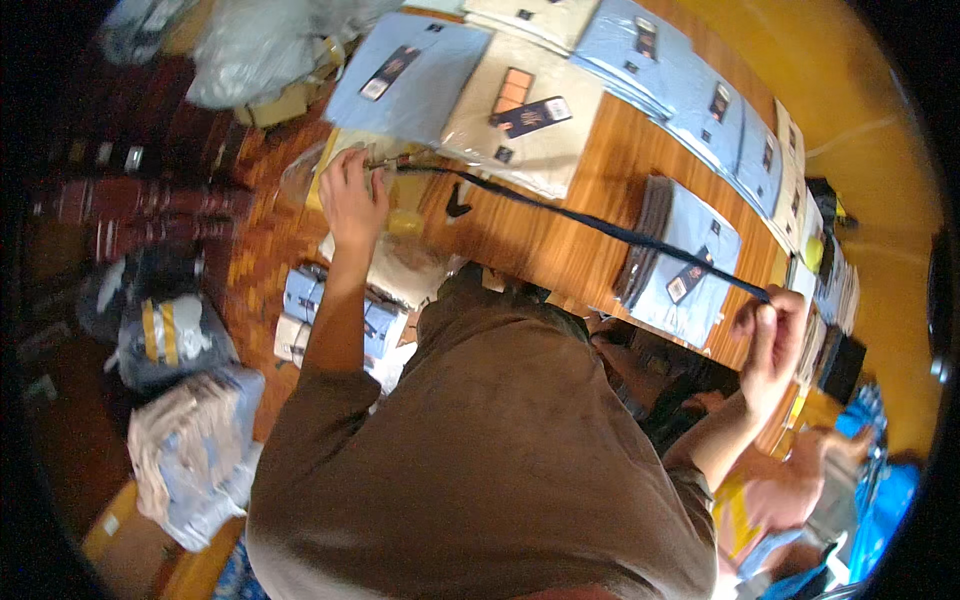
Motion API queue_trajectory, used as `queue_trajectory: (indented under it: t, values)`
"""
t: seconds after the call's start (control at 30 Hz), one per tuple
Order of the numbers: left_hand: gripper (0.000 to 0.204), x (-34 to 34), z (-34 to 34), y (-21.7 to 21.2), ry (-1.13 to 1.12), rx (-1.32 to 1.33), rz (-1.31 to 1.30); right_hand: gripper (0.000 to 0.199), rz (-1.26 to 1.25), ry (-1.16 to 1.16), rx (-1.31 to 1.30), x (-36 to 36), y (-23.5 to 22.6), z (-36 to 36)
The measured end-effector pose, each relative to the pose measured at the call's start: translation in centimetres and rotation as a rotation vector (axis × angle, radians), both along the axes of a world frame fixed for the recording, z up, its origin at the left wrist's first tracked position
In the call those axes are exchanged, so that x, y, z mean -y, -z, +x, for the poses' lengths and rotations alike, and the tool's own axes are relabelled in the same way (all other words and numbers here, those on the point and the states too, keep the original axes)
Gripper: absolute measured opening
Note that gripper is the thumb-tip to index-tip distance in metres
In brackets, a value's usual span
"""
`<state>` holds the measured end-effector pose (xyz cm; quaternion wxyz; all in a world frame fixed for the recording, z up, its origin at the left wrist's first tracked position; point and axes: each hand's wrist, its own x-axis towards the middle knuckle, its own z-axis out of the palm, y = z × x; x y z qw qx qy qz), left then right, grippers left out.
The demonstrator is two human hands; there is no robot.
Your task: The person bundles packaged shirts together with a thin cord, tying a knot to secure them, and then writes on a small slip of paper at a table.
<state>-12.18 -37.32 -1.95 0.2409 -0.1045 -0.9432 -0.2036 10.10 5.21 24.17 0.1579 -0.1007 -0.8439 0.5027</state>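
Observation:
A long dark blue strap (590,222) is stretched between my hands, slanting down to the right above the wooden table (520,235). At its left end my left hand (352,195) pinches something small and shiny, perhaps a buckle. My right hand (775,340) has its fingers closed on the other end. Just below the strap, near my right hand, lies a stack of folded light blue garments (690,270) with a dark tag. A bagged cream garment (525,115) and a folded blue garment (405,80) lie beyond my left hand. A small black hook-like piece (458,202) rests on the table.
Rows of folded blue garments (690,100) line the table's far side. Plastic-wrapped bundles (195,455) and a dark bag (170,340) sit on the floor at left, as do folded garments (345,310). Another person's arm (790,490) shows at lower right, beside a blue bag (880,510).

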Motion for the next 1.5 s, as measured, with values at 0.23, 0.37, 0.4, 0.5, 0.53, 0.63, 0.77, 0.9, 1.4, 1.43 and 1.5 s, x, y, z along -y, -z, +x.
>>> queue_trajectory:
  t: [0.23,0.37,0.4,0.5,0.53,0.63,0.77,0.9,1.4,1.43,1.5]
  values:
    - [0.082,-22.4,9.3,-13.8,1.369,0.555,0.742,0.041,-0.127,0.043,-0.226,-0.4,-3.8,5.9]
    - [0.041,-28.1,10.7,-15.1,1.620,1.515,0.585,0.025,-0.228,0.520,-0.434,-7.3,-5.5,3.4]
    - [0.034,-28.1,9.8,-14.0,1.507,1.785,0.602,0.021,-0.138,0.570,-0.343,-10.8,-5.0,4.4]
    - [0.029,-31.6,8.6,-14.6,1.536,1.118,0.649,0.014,0.802,0.676,0.160,-23.1,-0.7,11.8]
    - [0.027,-32.4,7.9,-15.7,1.479,1.030,0.520,0.014,0.848,0.682,0.454,-23.3,1.9,11.8]
    - [0.021,-36.7,8.6,-19.9,1.611,0.740,0.186,0.063,0.553,0.176,0.092,-17.2,4.7,6.1]
    - [0.016,-41.0,6.9,-21.6,1.621,0.600,0.157,0.040,-0.652,-0.387,0.287,-14.7,6.6,4.9]
    - [0.044,-38.6,3.0,-17.5,1.171,0.670,-0.051,0.026,-0.575,-0.298,0.470,-23.8,9.2,7.5]
    - [0.066,-41.9,10.8,-4.1,0.507,1.044,0.532,0.085,-0.182,0.072,0.402,-22.5,21.9,3.5]
    - [0.063,-40.9,11.4,-4.6,0.623,0.978,0.506,0.088,-0.123,0.042,0.285,-22.4,21.5,4.2]
    - [0.058,-38.3,12.8,-4.8,0.851,0.861,0.458,0.094,-0.005,-0.013,0.072,-22.1,20.9,6.3]
